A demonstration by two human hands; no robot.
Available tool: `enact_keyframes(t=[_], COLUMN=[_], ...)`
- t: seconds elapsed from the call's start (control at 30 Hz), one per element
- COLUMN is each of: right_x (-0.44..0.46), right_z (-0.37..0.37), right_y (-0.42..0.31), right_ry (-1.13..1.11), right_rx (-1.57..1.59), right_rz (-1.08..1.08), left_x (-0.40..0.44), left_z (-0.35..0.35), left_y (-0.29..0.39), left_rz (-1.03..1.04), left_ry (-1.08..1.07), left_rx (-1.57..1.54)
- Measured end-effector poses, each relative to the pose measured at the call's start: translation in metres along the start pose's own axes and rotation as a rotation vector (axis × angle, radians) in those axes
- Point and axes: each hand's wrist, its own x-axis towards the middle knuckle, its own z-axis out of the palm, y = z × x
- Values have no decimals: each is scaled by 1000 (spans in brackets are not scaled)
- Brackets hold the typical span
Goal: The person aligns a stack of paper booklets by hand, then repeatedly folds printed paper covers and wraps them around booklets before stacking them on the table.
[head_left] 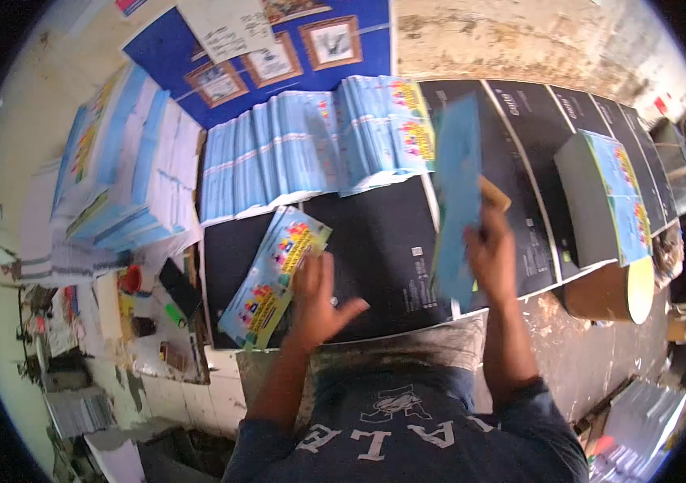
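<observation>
My right hand (493, 249) grips a light blue printed sheet or booklet (459, 193), held upright above the black table covering (375, 241); a small tan piece (494, 195) shows by the fingers. On the table's near left part lie blue and yellow printed booklets (266, 282), slanted. My left hand (319, 298) rests at their right edge, fingers apart and thumb stretched out. Behind, a long overlapping row of blue booklets (270, 153) leans along the back of the table. A thick stack (601, 197) with a colourful cover stands at the right.
A tall pile of printed booklets (130, 161) stands at the left. Below it, a side surface holds a red cup (130, 278), a dark phone-like object (179, 287) and small items. A brown cylinder (613, 291) is under the table's right edge. A blue board (278, 48) hangs behind.
</observation>
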Motion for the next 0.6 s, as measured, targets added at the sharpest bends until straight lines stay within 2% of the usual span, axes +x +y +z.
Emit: enact_keyframes(t=[0.07,0.13,0.17,0.2,0.23,0.27,0.3,0.33,0.37,0.4,0.43,0.47,0.5,0.53,0.57,0.6], right_x=[73,149,176,194,198,203,216,212,200,186,172,167,165,167,163,152], right_z=[14,56,79,103,126,140,142,140,132,121,107,105,102,97,87,76], right_y=[-19,12,31,54,89,113,114,105,100,86,57,64,72,75,57,39], right_ry=[52,63,-48,-157,-326,-491,-696,-696,-570,-438,-354,-350,-230,-105,-222,-220], right_rx=[-275,-484,-537,-591,-341,-90,-422,-419,-175,68,117,117,-37,-193,-71,-75], right_rz=[-119,-164,-86,-13,-54,-93,93,87,171,254,329,337,67,-210,-95,-99], left_x=[-6,-3,-8,-9,-10,-15,-22,-24,-30,-28,-25,-24,-21,-10,1,10], left_z=[-19,-52,-61,-66,-70,-73,-73,-76,-76,-82,-89,-93,-96,-103,-114,-121], left_y=[-57,-83,-89,-94,-101,-114,-131,-132,-130,-127,-127,-125,-118,-100,-71,-46], left_rz=[-115,-393,-400,-481,-560,-564,-596,-627,-588,-588,-607,-621,-403,-391,-337,-283], left_ry=[249,125,131,10,-115,-107,-108,-114,9,10,82,149,273,279,349,416], left_rx=[169,311,321,414,504,508,436,363,451,450,271,91,27,22,-189,-399])
